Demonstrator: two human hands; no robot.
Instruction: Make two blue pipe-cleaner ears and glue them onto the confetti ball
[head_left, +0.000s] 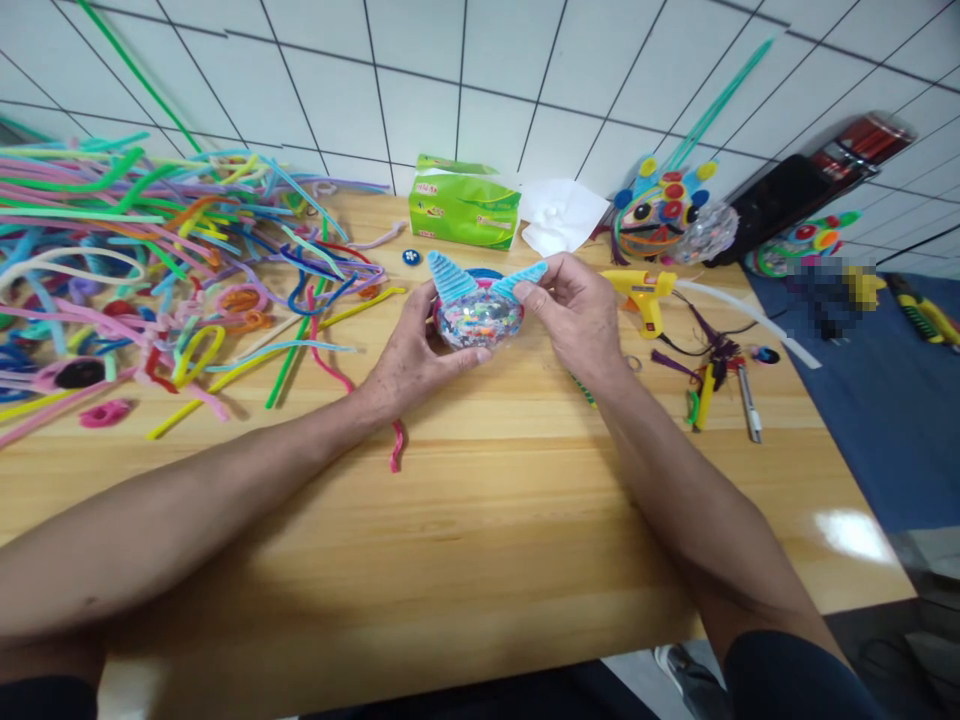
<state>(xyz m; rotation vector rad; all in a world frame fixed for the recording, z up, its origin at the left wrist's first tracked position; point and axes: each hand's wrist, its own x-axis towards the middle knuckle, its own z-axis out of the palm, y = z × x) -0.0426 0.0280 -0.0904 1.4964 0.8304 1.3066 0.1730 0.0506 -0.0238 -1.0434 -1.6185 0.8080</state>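
A clear rounded container (480, 320) filled with multicoloured bits is held above the middle of the wooden table. Two pointed light-blue ears, which look made of pipe cleaners, rise from its top: a left ear (450, 277) and a right ear (523, 278). My left hand (412, 350) is wrapped around the container's left side, thumb along the bottom. With thumb and fingers, my right hand (577, 315) pinches the right ear where it meets the container. A blue and pink edge shows behind the ears.
Piled pipe cleaners (150, 240) cover the table's left. A green tissue pack (465, 210) and white tissue (561, 215) stand behind. To the right are a yellow glue gun (645, 295), a utility knife (748, 402), a decorated figure (660, 212) and a dark red-topped bottle (817, 180).
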